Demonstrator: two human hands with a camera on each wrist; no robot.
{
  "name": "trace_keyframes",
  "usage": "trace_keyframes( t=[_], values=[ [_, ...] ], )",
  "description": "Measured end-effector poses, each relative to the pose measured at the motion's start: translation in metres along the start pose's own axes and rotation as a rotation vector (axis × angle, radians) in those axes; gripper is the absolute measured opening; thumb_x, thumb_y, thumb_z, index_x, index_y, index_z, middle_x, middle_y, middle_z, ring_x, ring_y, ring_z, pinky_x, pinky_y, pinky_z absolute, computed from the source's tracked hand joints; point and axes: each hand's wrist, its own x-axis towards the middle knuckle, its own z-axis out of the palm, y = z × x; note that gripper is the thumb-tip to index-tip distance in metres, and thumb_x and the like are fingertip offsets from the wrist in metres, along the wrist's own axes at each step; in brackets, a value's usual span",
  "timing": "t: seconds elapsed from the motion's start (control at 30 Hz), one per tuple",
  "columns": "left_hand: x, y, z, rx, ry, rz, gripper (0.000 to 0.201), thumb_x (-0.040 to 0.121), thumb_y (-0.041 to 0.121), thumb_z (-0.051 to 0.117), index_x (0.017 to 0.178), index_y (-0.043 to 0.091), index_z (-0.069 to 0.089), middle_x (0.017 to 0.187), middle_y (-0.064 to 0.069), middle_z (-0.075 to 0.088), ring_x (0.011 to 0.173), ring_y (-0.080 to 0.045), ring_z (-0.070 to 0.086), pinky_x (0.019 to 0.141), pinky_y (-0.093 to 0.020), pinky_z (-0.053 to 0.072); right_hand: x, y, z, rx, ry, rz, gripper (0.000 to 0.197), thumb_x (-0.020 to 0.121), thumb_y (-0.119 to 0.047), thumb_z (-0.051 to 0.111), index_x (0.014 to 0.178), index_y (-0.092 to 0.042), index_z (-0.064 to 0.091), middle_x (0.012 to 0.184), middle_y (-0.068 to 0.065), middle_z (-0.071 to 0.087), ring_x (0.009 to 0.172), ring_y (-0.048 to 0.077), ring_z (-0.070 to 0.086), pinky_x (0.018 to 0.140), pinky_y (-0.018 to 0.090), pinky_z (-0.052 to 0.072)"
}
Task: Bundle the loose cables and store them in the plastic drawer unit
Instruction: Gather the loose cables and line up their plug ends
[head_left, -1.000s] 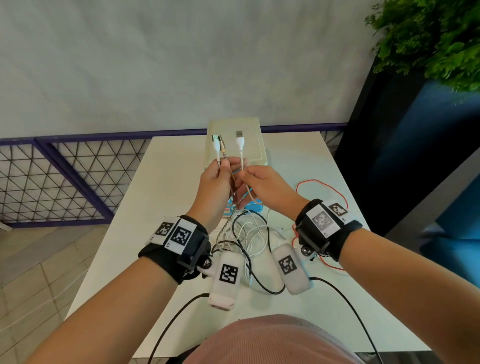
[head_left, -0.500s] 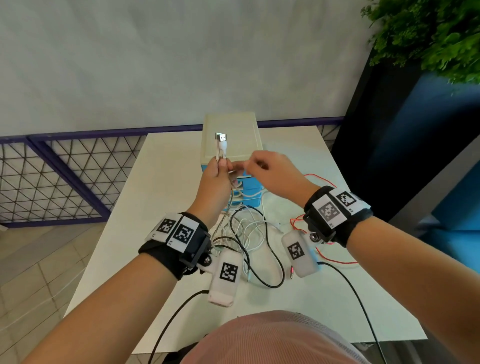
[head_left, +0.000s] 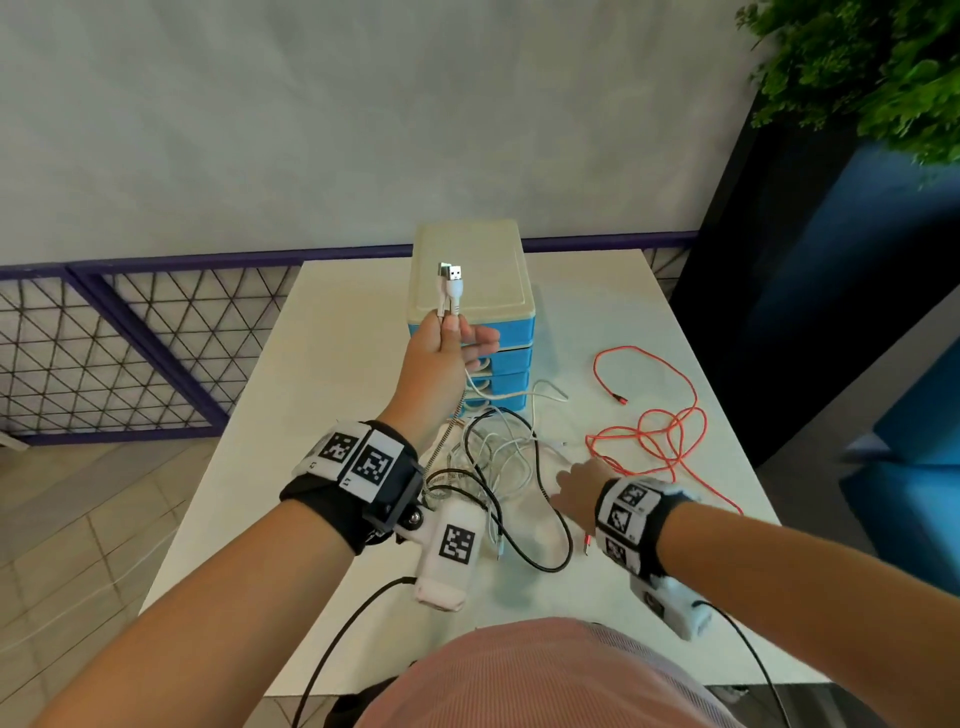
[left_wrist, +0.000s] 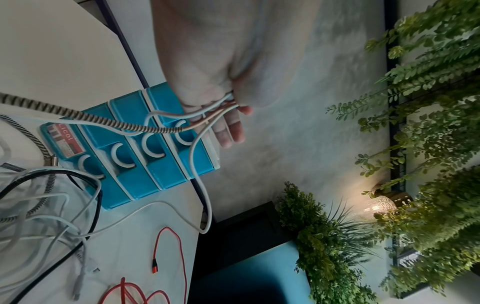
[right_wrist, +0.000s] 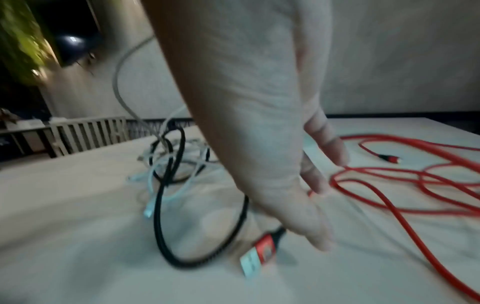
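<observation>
My left hand (head_left: 461, 332) is raised in front of the blue drawer unit (head_left: 514, 332) with a cream top. It pinches the plug ends of white cables (head_left: 451, 283) upright, together with a striped braided cable (left_wrist: 78, 115) that hangs from the fist (left_wrist: 233, 111). These cables trail down to a tangle of white and black cables (head_left: 498, 457) on the table. My right hand (head_left: 571, 480) is low over the table beside the tangle, fingers spread (right_wrist: 319, 193) and holding nothing. A red cable (head_left: 670, 431) lies loose to its right, and a red USB plug (right_wrist: 259, 253) lies under the palm.
The white table (head_left: 332, 415) has a purple mesh railing (head_left: 130, 343) behind and to the left. A dark planter (head_left: 810, 260) with green foliage stands at the right. All the drawers (left_wrist: 145, 144) are closed.
My right hand let go of the white plug and dropped to the table beside the red cable. My left hand now holds the plug ends together and has moved forward and up.
</observation>
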Motion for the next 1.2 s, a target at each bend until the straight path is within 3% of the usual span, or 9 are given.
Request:
trace_keyframes(
  t=[0.23, 0.37, 0.43, 0.5, 0.57, 0.7, 0.87, 1.03, 1.2],
  values=[
    [-0.002, 0.002, 0.001, 0.005, -0.011, -0.005, 0.028, 0.104, 0.022, 0.025, 0.084, 0.017, 0.043, 0.096, -0.002, 0.07, 0.097, -0.017, 0.069, 0.092, -0.036, 0.051, -0.011, 0.002, 0.021, 0.032, 0.12, -0.046, 0.031, 0.098, -0.012, 0.044, 0.128, -0.016, 0.051, 0.13, 0.009, 0.048, 0.121, 0.03, 0.046, 0.092, 0.041, 0.038],
    [-0.003, 0.005, 0.001, 0.002, 0.01, -0.01, 0.027, 0.104, 0.023, 0.025, 0.087, 0.015, 0.043, 0.089, -0.003, 0.068, 0.08, -0.015, 0.068, 0.079, -0.031, 0.053, -0.033, 0.028, -0.006, 0.557, 0.128, -0.178, 0.007, 0.091, -0.012, 0.057, 0.094, -0.019, 0.057, 0.097, -0.005, 0.057, 0.091, 0.016, 0.053, 0.074, 0.023, 0.041],
    [-0.003, 0.006, -0.001, 0.016, 0.032, -0.002, 0.026, 0.103, 0.023, 0.026, 0.087, 0.015, 0.045, 0.083, -0.003, 0.063, 0.066, -0.012, 0.061, 0.07, -0.028, 0.054, -0.054, 0.047, -0.035, 0.816, 0.111, -0.272, 0.008, 0.089, -0.011, 0.061, 0.089, -0.018, 0.058, 0.086, -0.011, 0.063, 0.079, 0.006, 0.057, 0.068, 0.015, 0.042],
    [-0.002, 0.007, -0.001, 0.012, 0.039, 0.0, 0.026, 0.103, 0.021, 0.027, 0.086, 0.015, 0.046, 0.079, -0.003, 0.059, 0.061, -0.01, 0.056, 0.062, -0.023, 0.053, -0.076, 0.066, -0.065, 1.061, 0.17, -0.346, 0.014, 0.091, -0.005, 0.055, 0.089, -0.018, 0.054, 0.086, -0.009, 0.071, 0.08, 0.007, 0.064, 0.077, 0.026, 0.048],
    [-0.001, 0.009, 0.002, -0.028, 0.041, -0.003, 0.028, 0.103, 0.02, 0.027, 0.084, 0.016, 0.046, 0.076, -0.003, 0.058, 0.058, -0.01, 0.055, 0.059, -0.021, 0.052, -0.096, 0.081, -0.092, 1.33, 0.311, -0.339, 0.01, 0.096, -0.007, 0.051, 0.093, -0.018, 0.052, 0.089, -0.003, 0.074, 0.083, 0.01, 0.069, 0.078, 0.031, 0.053],
    [0.0, 0.013, 0.012, -0.065, 0.021, 0.037, 0.028, 0.104, 0.018, 0.026, 0.083, 0.014, 0.045, 0.072, -0.003, 0.056, 0.051, -0.012, 0.05, 0.058, -0.027, 0.046, -0.105, 0.086, -0.133, 1.77, 0.743, -0.23, 0.012, 0.099, -0.018, 0.049, 0.088, -0.016, 0.054, 0.083, 0.004, 0.073, 0.069, 0.015, 0.07, 0.063, 0.027, 0.055],
    [-0.001, 0.019, 0.018, -0.086, 0.009, 0.052, 0.027, 0.104, 0.02, 0.026, 0.086, 0.012, 0.044, 0.078, -0.006, 0.06, 0.065, -0.016, 0.058, 0.068, -0.035, 0.052, -0.078, 0.063, -0.147, 1.706, 1.162, 0.008, 0.019, 0.095, -0.021, 0.054, 0.081, -0.024, 0.068, 0.078, -0.007, 0.07, 0.069, 0.004, 0.068, 0.066, 0.016, 0.048],
    [0.001, 0.017, 0.017, -0.017, 0.0, 0.077, 0.033, 0.104, 0.024, 0.027, 0.107, -0.001, 0.048, 0.094, -0.015, 0.06, 0.082, -0.022, 0.06, 0.082, -0.043, 0.053, -0.069, 0.043, -0.149, 1.742, 1.123, 0.023, 0.028, 0.094, -0.02, 0.058, 0.069, -0.019, 0.069, 0.07, 0.0, 0.07, 0.063, 0.012, 0.066, 0.061, 0.018, 0.053],
    [0.006, 0.015, 0.013, -0.108, -0.052, 0.053, 0.023, 0.104, 0.023, 0.028, 0.094, 0.01, 0.045, 0.066, -0.002, 0.04, 0.055, -0.013, 0.042, 0.055, -0.027, 0.044, -0.069, 0.041, -0.158, 1.813, 0.985, -0.15, 0.033, 0.1, -0.018, 0.048, 0.072, -0.007, 0.061, 0.059, 0.005, 0.056, 0.047, 0.014, 0.053, 0.048, 0.023, 0.045]
  ],
)
